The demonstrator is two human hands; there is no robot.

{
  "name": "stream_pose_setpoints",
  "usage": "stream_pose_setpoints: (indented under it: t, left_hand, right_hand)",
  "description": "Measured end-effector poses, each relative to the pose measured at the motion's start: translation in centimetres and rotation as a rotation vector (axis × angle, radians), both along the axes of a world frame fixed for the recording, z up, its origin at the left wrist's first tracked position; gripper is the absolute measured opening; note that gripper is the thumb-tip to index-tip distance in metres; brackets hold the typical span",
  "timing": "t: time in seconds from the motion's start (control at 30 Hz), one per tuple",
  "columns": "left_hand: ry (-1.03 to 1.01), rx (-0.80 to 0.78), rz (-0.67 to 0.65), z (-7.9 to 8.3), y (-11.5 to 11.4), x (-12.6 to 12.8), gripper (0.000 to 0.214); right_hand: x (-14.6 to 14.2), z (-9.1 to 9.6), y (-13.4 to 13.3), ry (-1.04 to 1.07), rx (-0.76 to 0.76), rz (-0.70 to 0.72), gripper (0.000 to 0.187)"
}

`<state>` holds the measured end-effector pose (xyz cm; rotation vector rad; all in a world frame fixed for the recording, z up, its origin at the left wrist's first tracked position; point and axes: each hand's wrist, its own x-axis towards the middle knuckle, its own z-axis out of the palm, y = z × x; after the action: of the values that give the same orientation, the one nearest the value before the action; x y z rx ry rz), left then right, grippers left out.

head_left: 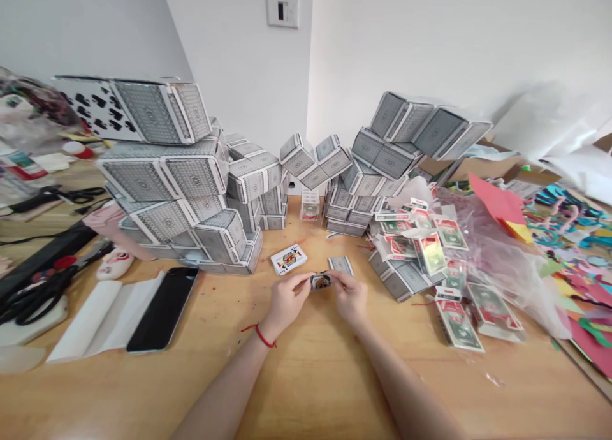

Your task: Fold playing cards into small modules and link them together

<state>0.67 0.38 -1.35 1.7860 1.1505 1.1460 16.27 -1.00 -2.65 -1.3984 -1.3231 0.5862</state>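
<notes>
Between my two hands, low over the middle of the table, is a playing card (pixel 320 281) that looks bent. My left hand (pixel 289 300) pinches its left end, and my right hand (pixel 351 296) pinches its right end. Just beyond my left hand lies a stack of playing cards (pixel 289 259) with a jack face up. Behind my right hand a grey-backed card (pixel 340 265) lies face down, partly covered by the fingers. My left wrist wears a red string.
Tall structures of card-covered blocks stand at left (pixel 167 223) and right (pixel 363 191). Several red-and-green card boxes (pixel 454 319) and plastic wrap are at right. A black phone (pixel 162 309), white paper (pixel 102 319) and black scissors (pixel 38 300) lie at left. Coloured paper (pixel 497 198) is at far right.
</notes>
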Motion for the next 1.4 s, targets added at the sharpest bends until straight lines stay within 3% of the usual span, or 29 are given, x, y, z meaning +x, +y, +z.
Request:
stream_pose_setpoints:
  t: [0.17,0.33,0.53,0.7,0.87,1.0,1.2,1.4]
  left_hand:
    - [-0.035,-0.09,-0.078,-0.1,0.0,0.1,0.027]
    - [-0.132,-0.159,0.037,-0.8,0.5,-0.1,0.026]
    - [-0.152,-0.169,0.125,-1.2,0.7,-0.1,0.026]
    - [-0.095,-0.168,0.188,-1.6,0.6,0.5,0.038]
    - [-0.004,-0.129,0.239,-1.7,0.4,1.0,0.027]
    - [-0.066,-0.16,0.254,-2.0,0.4,1.0,0.031]
    - [-0.206,-0.203,0.221,-2.4,0.6,1.1,0.038]
    - [-0.217,-0.174,0.189,-1.5,0.3,0.9,0.036]
  right_hand:
    - [0.4,-0.2,0.7,0.079,-0.105,-0.016,0.016]
    - [0.1,-0.5,1.3,0.243,-0.146,0.097,0.026]
    - [-0.3,-1.0,1.0,0.078,-0.111,0.109,0.021]
    - [-0.6,-1.1,0.9,0.092,-0.135,0.14,0.024]
    - [-0.7,-1.2,0.9,0.06,-0.143,0.141,0.025]
    - [-0.7,-0.9,0.7,0.099,-0.139,0.182,0.025]
    - [-0.9,0.2,0.5,0.352,-0.195,0.371,0.022]
    - [-1.4,1.0,0.1,0.479,-0.244,0.554,0.02]
